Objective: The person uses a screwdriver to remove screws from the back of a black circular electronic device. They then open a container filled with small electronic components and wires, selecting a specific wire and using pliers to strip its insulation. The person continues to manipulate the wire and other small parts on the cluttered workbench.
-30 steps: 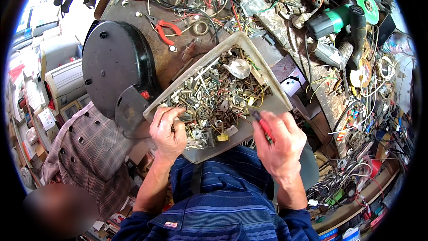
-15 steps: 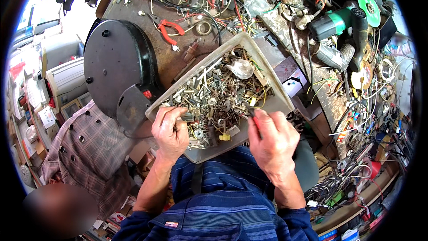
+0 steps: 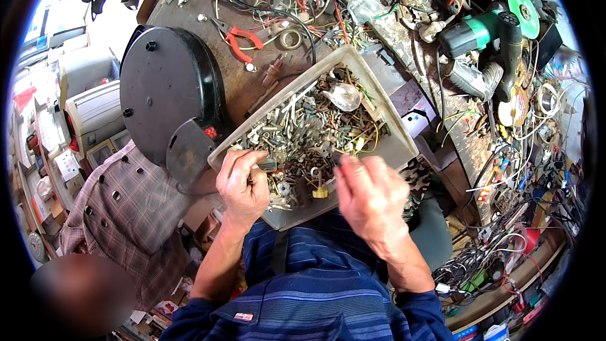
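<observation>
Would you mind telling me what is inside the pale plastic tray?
The tray holds a heap of screws, bolts and nuts, a clear bulb and yellow wire. The left hand and right hand cover the near part; the tray's bottom is hidden.

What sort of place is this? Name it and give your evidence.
Probably a cluttered repair workshop: a tray of mixed screws and bolts under both hands, a green angle grinder, red-handled pliers and tangled wires on the bench.

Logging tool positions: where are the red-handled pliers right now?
In the head view, the red-handled pliers lie on the brown benchtop, upper left of centre, just beyond the tray of screws, right of the black round cover, among loose wires.
</observation>
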A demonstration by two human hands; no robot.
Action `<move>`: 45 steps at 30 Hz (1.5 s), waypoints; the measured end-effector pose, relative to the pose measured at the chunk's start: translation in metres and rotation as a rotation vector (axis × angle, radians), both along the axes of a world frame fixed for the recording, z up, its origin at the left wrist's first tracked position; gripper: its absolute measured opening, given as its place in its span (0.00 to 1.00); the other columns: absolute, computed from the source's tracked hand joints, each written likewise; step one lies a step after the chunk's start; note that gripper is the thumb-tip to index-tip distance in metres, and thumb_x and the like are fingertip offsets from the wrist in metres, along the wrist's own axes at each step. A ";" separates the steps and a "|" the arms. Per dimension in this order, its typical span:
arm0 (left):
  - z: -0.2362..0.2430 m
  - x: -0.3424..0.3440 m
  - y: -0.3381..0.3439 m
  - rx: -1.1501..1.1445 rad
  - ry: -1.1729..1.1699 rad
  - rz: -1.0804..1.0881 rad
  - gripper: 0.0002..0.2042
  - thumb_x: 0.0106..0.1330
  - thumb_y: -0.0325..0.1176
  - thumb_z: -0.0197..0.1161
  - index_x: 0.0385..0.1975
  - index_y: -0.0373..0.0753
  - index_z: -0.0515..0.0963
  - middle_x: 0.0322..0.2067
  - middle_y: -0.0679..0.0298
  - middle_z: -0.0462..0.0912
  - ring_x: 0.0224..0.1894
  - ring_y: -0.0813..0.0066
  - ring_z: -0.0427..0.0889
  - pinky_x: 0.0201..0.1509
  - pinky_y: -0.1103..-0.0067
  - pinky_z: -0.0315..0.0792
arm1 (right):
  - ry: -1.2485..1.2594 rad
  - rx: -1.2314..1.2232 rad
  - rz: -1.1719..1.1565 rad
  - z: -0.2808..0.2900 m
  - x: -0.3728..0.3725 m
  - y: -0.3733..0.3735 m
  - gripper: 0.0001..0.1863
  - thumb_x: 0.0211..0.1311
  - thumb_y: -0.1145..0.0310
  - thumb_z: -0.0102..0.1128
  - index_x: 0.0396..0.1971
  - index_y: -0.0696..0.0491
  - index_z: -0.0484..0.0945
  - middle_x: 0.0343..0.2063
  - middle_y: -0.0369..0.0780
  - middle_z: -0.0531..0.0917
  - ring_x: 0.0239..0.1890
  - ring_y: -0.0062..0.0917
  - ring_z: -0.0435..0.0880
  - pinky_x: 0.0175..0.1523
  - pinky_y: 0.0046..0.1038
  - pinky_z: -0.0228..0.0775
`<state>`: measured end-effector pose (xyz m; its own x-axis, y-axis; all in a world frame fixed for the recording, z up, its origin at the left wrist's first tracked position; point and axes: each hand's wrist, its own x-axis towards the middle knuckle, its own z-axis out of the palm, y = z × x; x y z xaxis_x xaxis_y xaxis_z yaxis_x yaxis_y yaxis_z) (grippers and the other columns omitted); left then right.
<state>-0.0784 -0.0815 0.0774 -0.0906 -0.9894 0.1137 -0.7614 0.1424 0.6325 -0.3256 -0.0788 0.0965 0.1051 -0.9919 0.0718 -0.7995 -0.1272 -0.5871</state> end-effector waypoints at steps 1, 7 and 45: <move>-0.001 0.000 -0.001 -0.012 0.003 -0.004 0.14 0.59 0.12 0.55 0.42 0.30 0.83 0.36 0.55 0.84 0.34 0.66 0.83 0.40 0.75 0.76 | 0.022 -0.015 -0.052 0.000 -0.007 -0.002 0.12 0.58 0.71 0.77 0.40 0.56 0.86 0.26 0.39 0.79 0.21 0.30 0.81 0.28 0.32 0.78; -0.001 0.000 0.000 -0.015 0.024 -0.003 0.15 0.59 0.12 0.55 0.42 0.30 0.83 0.37 0.54 0.84 0.35 0.64 0.84 0.41 0.74 0.77 | 0.009 -0.024 -0.223 0.024 -0.043 -0.001 0.16 0.52 0.76 0.80 0.42 0.56 0.87 0.27 0.41 0.81 0.22 0.33 0.84 0.27 0.32 0.76; -0.004 0.001 0.002 0.018 0.057 0.011 0.19 0.53 0.10 0.56 0.44 0.30 0.84 0.38 0.53 0.84 0.33 0.63 0.83 0.36 0.73 0.78 | -0.034 0.007 -0.004 0.010 0.008 0.007 0.15 0.55 0.70 0.78 0.42 0.54 0.86 0.25 0.38 0.77 0.22 0.31 0.82 0.26 0.32 0.76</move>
